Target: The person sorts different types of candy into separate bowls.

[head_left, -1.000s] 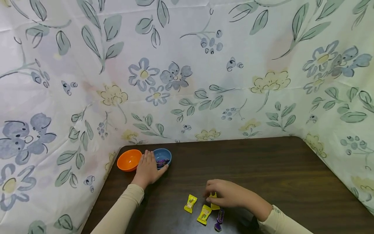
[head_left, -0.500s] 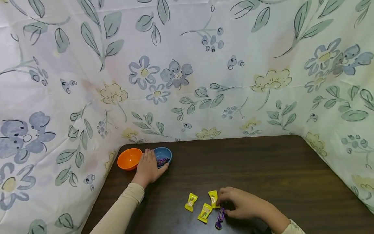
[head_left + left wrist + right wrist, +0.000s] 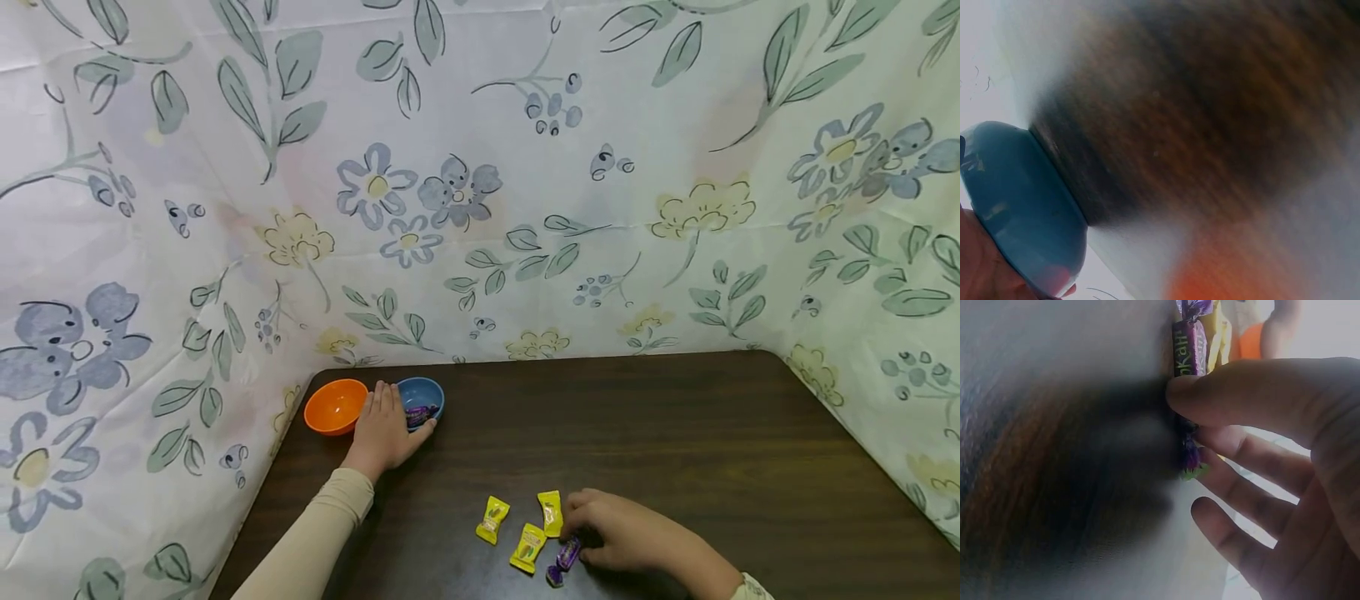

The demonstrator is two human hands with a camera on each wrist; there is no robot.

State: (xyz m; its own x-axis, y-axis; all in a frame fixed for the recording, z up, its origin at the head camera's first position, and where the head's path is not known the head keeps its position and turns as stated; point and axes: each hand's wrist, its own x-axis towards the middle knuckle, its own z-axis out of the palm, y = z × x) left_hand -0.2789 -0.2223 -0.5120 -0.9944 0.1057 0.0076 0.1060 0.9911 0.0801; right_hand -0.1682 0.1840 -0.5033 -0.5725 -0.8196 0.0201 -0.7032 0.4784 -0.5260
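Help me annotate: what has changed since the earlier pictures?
The right hand has drawn back and right, from over a yellow candy to the loose purple candy, which it now pinches; that candy's near end has swung slightly left. The left hand stays at the blue bowl; the orange bowl and yellow candies stay put.

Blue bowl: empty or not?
Not empty: the blue bowl has purple-wrapped candy inside, seen in the head view. Piece count: cannot tell; the left hand hides part of it.
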